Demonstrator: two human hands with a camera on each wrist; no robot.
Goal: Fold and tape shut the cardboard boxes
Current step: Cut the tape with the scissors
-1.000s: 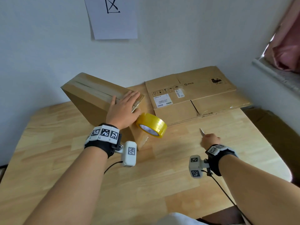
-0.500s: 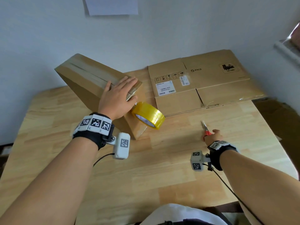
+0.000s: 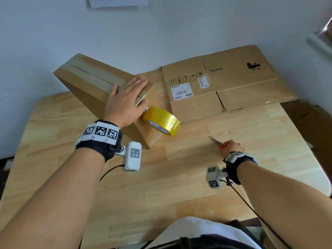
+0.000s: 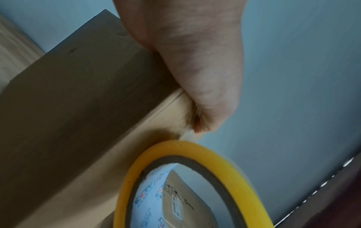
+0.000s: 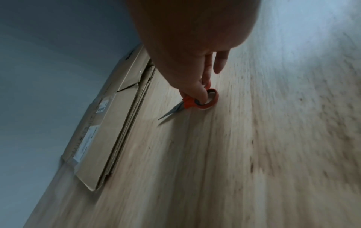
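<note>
- Left hand lies flat on the taped top of the box, fingers straight and together, pressing near its right end. The box is tipped up on one edge at about 10 o'clock on the table, its far end lifted toward the wall.
- Tape roll — yellow — hangs just right of that hand at the box's corner, against its end face. The left wrist view shows the thumb pressed on the box edge right above the roll.
- Right hand is at 3 o'clock, low over the table, fingers curled through the orange handles of the scissors. Blades look closed, tips pointing to 10 o'clock.
- Flat boxes — a stack of folded ones — lie at 1 o'clock against the wall, well clear of both hands.
- Paper sheet is on the wall at 12 o'clock.
</note>
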